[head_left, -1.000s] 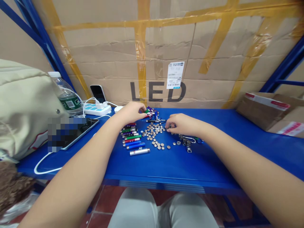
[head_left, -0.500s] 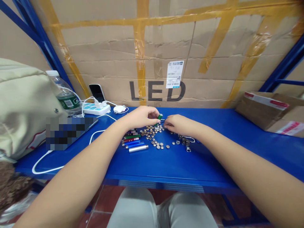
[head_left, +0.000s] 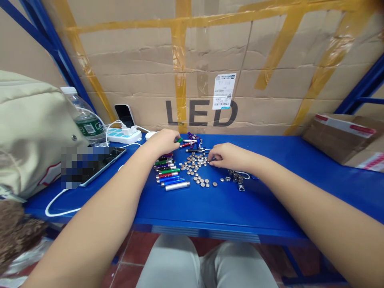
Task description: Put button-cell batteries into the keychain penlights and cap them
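My left hand (head_left: 165,142) is closed on a small green metal tube (head_left: 179,140), above the far end of a row of similar tubes. That row has green, red and blue tubes and a silver tube (head_left: 177,186) nearest me. My right hand (head_left: 224,155) is pinched at the right edge of many small round button cells (head_left: 196,162); what lies between its fingertips is too small to make out. Below that hand is a heap of metal clips (head_left: 239,176). Behind the cells lie more tubes, among them a black one (head_left: 194,151) and a red one (head_left: 185,145).
On the left of the blue table (head_left: 210,212) are a bag (head_left: 33,124), a water bottle (head_left: 87,124), a tablet (head_left: 103,166), a power strip (head_left: 124,136) and white cables. A large taped carton (head_left: 135,60) stands behind. A smaller box (head_left: 336,138) sits at the right.
My left hand has moved left with the green tube, from over the button cells to the far end of the tube row. My right hand stays pinched in nearly the same place.
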### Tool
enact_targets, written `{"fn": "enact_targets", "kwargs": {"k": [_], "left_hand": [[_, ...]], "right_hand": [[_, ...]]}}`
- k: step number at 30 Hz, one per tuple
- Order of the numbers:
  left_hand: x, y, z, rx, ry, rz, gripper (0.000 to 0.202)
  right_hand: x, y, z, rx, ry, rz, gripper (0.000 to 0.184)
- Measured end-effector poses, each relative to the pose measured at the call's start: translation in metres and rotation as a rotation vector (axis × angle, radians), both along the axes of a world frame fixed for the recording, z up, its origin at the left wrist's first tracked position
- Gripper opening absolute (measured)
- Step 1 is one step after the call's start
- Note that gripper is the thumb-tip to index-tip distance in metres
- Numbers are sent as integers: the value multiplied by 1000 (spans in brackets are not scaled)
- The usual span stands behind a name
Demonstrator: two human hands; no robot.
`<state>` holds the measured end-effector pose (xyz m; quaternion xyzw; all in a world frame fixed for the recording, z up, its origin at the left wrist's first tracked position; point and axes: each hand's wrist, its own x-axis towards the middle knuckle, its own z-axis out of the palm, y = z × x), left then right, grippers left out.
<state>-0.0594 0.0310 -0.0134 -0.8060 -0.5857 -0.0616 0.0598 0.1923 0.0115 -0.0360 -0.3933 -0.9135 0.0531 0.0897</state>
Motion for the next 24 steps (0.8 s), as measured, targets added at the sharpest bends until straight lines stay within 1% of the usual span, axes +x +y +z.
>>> {"fn": "enact_targets", "kwargs": {"k": [2,4,7,8,10,12,13,15,19,24], "left_hand": [[-5,4,-2,-44,47,27,27],[-7,4,-4,-88,69,29,22],[-2,1,-2,-90,77,17,19],[2,-2,-1,-77,64,-14,21],[12,-9,2,-72,5,-147,23],[24,-18,3,-139,-121,-396,22],[30,-21,3,-188,-153,-472,22],[39,-26,-1,-247,-156,-538,23],[48,-24,-11,-223,-114,-563,20],[51,-21,-16,-196,-111,-507,22]], "right_hand": [[-1,1,-2,-12,2,1,19],[-3,1,-3,-11,1,-11,18],[-5,-1,-3,-3,-21,-40,18],[-6,-1,-3,6,-34,-43,19],[-7,-2,-4,33,-55,-31,19],[-8,-2,-5,62,-73,-15,21],[-8,-2,-6,72,-86,-16,21],[-9,-1,-7,82,-117,-32,23],[-8,2,-9,74,-139,-53,23],[-6,0,-7,83,-92,-57,18]]}}
